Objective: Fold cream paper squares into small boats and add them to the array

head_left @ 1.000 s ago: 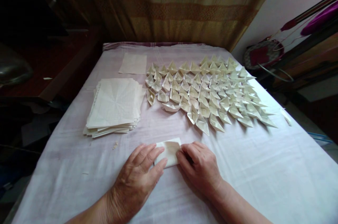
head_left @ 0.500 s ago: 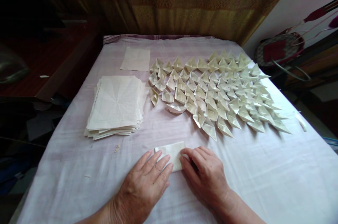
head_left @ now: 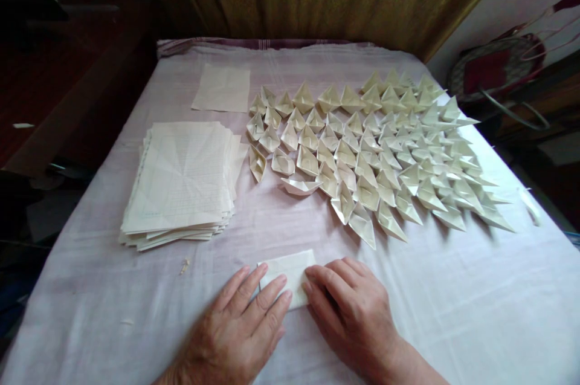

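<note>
A folded piece of white paper (head_left: 292,270) lies flat on the cloth-covered table in front of me. My left hand (head_left: 240,324) rests over its left part, fingers stretched out and slightly spread on the paper. At the right edge, the thumb and forefinger of my right hand (head_left: 351,309) pinch the paper, with the other fingers curled in. Beyond the hands, many small folded paper boats (head_left: 362,161) stand close together in rows. Left of them is a stack of creased paper sheets (head_left: 181,176).
A single square sheet (head_left: 222,89) lies behind the stack. Small paper scraps (head_left: 184,266) are on the white tablecloth (head_left: 81,288). A gold-brown curtain (head_left: 290,4) hangs at the back. A dark red desk (head_left: 67,77) stands at left, a patterned bag (head_left: 493,71) at right.
The view has tilted and shifted slightly, so the stack and boats appear larger. Both hands stay on the folded paper in nearly the same pose.
</note>
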`<action>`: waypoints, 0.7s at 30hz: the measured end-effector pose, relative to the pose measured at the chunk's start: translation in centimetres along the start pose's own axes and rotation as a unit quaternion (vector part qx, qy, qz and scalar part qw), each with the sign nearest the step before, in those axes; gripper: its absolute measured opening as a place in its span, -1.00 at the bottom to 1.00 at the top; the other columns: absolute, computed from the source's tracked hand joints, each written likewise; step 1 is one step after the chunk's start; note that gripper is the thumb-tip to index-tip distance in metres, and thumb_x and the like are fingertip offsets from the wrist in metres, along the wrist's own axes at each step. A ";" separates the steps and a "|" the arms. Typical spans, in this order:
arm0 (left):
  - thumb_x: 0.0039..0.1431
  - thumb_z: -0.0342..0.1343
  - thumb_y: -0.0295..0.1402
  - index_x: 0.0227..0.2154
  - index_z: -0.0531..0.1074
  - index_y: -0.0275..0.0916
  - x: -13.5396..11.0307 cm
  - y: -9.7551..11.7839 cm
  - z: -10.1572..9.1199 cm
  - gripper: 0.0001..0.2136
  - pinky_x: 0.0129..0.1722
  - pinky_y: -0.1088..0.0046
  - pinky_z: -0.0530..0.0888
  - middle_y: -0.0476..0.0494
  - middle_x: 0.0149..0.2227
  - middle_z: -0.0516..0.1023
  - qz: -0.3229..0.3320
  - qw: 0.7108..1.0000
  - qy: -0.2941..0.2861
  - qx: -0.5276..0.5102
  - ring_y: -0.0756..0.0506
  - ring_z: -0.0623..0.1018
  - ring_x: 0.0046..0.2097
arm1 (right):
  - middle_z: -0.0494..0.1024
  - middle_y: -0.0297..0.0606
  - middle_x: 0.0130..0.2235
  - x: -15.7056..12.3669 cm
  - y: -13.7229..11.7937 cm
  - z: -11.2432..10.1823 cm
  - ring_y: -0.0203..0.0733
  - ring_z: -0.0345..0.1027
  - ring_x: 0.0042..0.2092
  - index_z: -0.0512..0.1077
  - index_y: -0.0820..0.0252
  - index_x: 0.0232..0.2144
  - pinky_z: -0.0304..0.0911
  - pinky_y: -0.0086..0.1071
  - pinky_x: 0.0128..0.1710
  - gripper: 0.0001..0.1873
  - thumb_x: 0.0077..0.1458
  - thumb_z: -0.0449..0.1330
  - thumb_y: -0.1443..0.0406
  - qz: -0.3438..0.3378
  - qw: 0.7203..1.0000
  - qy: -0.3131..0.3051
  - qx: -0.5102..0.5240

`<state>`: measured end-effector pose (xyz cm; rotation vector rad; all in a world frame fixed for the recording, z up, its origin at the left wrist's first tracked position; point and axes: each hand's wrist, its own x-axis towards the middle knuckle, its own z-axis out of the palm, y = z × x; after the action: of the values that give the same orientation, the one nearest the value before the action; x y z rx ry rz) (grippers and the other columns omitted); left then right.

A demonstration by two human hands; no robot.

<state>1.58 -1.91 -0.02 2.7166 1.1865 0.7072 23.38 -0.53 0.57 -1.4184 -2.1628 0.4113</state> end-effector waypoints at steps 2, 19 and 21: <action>0.28 0.10 -0.34 -0.04 0.51 -0.14 -0.2 -0.2 0.1 -0.77 0.31 0.20 0.25 -0.04 0.04 0.59 0.002 1.000 0.004 0.001 -0.16 0.46 0.18 | 0.45 -0.30 -0.46 0.1 0.1 0.0 -0.21 0.28 -0.42 0.43 0.14 -0.27 0.11 -0.29 -0.36 -0.93 0.25 0.13 0.35 0.000 1.000 -0.007 0.000; 0.31 0.07 -0.35 -0.03 0.51 -0.18 0.2 0.0 -0.3 -0.77 0.31 0.19 0.20 -0.04 0.06 0.58 0.011 1.000 -0.011 0.010 -0.18 0.46 0.17 | 0.41 -0.32 -0.50 0.3 0.1 -0.2 -0.22 0.22 -0.44 0.44 0.15 -0.33 0.06 -0.30 -0.37 -0.90 0.25 0.15 0.34 -0.001 1.000 -0.013 -0.017; 0.32 0.06 -0.35 -0.02 0.51 -0.19 0.1 0.2 -0.3 -0.77 0.31 0.19 0.18 -0.03 0.08 0.57 0.003 1.000 -0.011 0.009 -0.18 0.45 0.18 | 0.41 -0.31 -0.51 0.3 0.0 -0.1 -0.22 0.21 -0.44 0.44 0.15 -0.35 0.06 -0.31 -0.37 -0.88 0.25 0.14 0.34 -0.005 1.000 -0.006 -0.028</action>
<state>1.63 -2.01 0.36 2.7367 1.1852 0.6678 23.38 -0.26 0.75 -1.4372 -2.2071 0.3590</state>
